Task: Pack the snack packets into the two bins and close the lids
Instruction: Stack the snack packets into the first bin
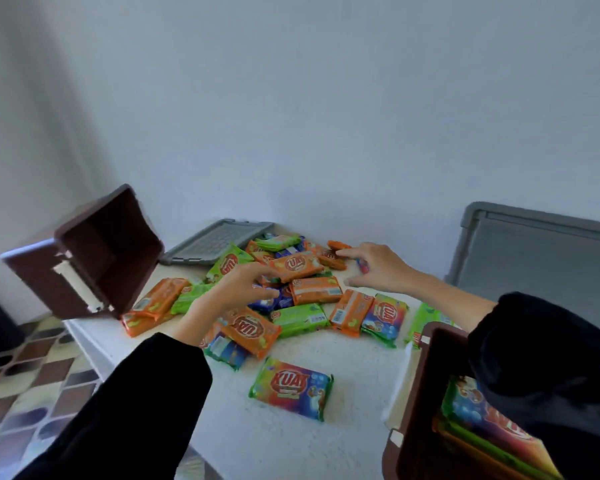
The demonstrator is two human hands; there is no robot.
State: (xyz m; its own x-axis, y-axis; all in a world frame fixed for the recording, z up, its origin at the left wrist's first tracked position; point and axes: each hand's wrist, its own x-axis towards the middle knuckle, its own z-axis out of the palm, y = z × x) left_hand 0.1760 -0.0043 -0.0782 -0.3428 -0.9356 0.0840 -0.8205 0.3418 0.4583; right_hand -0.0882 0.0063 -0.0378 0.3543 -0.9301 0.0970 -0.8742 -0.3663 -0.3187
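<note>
While most packets still lie loose in a heap on the table, you're early in the job, by my read. Head view, the only one: your right bin at the near right corner holds a few packets stacked flat, so packing has begun there. The left bin sits tipped at the table's left edge, mouth facing you, and looks empty inside. Both lids are off: one lid lies flat at the back by the wall, the 2nd lid leans at the far right. Left to do: nearly all the packing, plus both closings.

Your left hand is curled over the heap w/ fingers on an orange packet, grasping or about to, can't tell which. Your right hand is spread open, fingertips touching packets at the back, gripping nothing clear.

Hidden: your right sleeve covers much of the right bin, so its fill level is unclear. The 2nd lid is cut off by the frame edge.
</note>
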